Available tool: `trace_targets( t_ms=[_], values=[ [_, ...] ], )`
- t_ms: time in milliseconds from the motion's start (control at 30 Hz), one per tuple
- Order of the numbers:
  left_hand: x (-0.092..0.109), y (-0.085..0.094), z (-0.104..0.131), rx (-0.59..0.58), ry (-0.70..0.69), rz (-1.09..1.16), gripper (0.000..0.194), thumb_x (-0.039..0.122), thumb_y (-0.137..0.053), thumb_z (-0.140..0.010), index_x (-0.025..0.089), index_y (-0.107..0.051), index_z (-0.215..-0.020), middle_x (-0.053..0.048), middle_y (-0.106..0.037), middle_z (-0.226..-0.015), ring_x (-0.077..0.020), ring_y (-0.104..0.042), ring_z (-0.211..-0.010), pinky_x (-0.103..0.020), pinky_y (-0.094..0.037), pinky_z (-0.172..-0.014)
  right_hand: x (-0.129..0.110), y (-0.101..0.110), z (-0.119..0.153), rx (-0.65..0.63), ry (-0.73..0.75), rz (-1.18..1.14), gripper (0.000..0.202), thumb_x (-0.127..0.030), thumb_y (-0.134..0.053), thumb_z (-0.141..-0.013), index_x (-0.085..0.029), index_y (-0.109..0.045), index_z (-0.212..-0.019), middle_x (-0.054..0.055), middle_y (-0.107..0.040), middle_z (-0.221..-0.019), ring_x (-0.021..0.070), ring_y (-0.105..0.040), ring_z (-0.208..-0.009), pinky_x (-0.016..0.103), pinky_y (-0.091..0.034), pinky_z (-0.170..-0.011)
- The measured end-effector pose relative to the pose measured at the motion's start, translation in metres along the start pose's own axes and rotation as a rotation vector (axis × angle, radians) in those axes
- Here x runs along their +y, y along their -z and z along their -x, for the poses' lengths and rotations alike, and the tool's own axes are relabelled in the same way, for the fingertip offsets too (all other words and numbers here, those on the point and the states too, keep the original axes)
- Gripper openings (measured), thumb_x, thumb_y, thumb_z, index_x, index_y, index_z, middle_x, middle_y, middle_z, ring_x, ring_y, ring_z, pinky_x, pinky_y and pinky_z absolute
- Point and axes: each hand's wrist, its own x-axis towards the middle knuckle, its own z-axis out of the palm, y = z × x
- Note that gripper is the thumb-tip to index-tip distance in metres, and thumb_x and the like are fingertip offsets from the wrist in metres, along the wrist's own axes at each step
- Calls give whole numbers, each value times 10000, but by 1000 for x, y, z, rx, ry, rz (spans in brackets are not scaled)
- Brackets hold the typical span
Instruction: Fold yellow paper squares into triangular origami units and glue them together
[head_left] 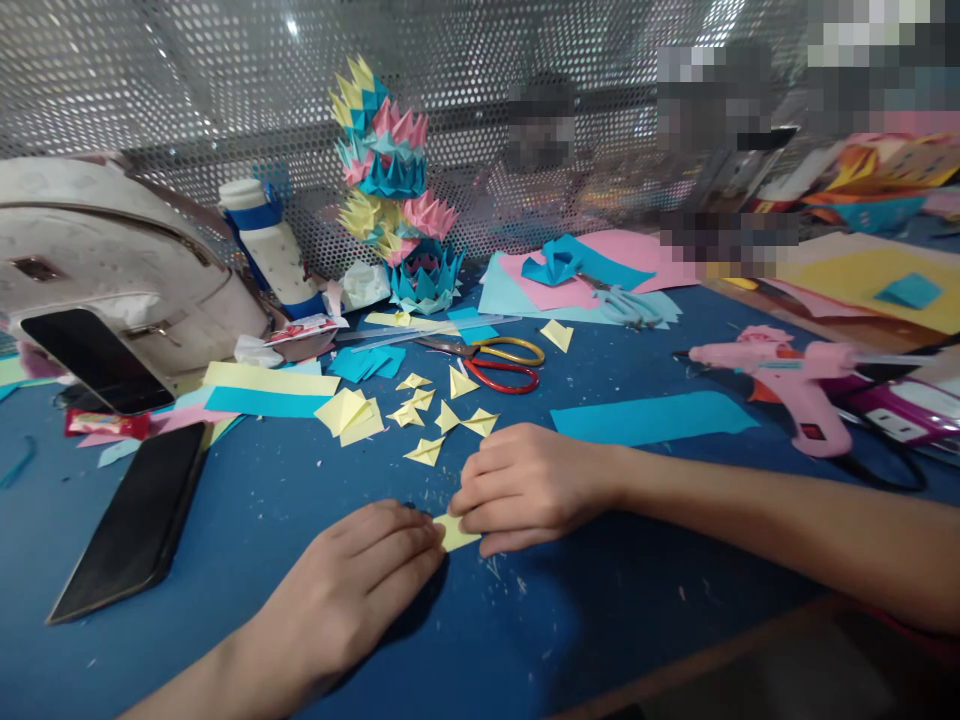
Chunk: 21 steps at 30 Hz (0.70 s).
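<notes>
Just below the centre of the frame, a small pale yellow paper (459, 535), plain and straight-edged where it shows, sits at the blue tabletop (262, 530), its left end in the left hand's (364, 575) closed grip, its right end pinched by the right hand (525, 485).

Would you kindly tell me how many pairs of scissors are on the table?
2: the red-and-yellow-handled scissors lie near the folded yellow pieces, and the light-blue-handled scissors lie on the paper sheets. Others may be hidden.
</notes>
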Motion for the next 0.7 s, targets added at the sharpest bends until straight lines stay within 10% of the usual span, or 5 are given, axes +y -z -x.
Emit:
trace_targets(
  t_ms=[700],
  values=[
    [37,-11,-8,-4,44,-389,306,61,-405,-966,27,-677,-1102,-128,-683,-852,-237,-578,-730,-361,-451,-685,-11,-1,-15,-145,-142,70,414,-531,-548,-973,-188,-664,-1173,59,-642,-988,186,-510,-847,331,-374,-726]
  ],
)
